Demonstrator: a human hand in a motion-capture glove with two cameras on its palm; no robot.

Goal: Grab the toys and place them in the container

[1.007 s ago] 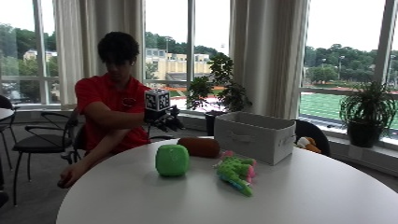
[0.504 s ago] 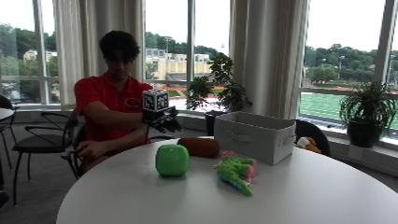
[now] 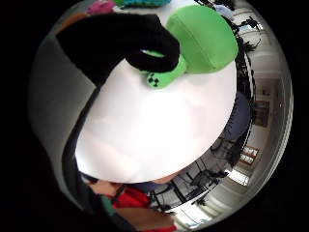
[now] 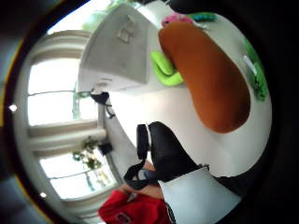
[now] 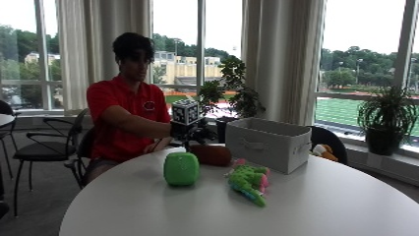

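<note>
Toys lie on the white table (image 5: 314,206) beside the white container (image 5: 268,143): a brown one (image 5: 211,154) closest to it, a green block (image 5: 181,168) further away, a green-and-pink plush (image 5: 249,180) in front. Our gloved right hand (image 5: 186,132) hangs over the brown toy, fingers loosely curled, holding nothing. We should lower it onto the toy's middle and close around the body before lifting toward the container.

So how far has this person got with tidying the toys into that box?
Nothing looks done yet: the green block toy, the brown toy and the green and pink plush all lie on the white table, outside the grey container. The gloved right hand hovers by the brown toy with nothing in its grip. All three remain.
</note>
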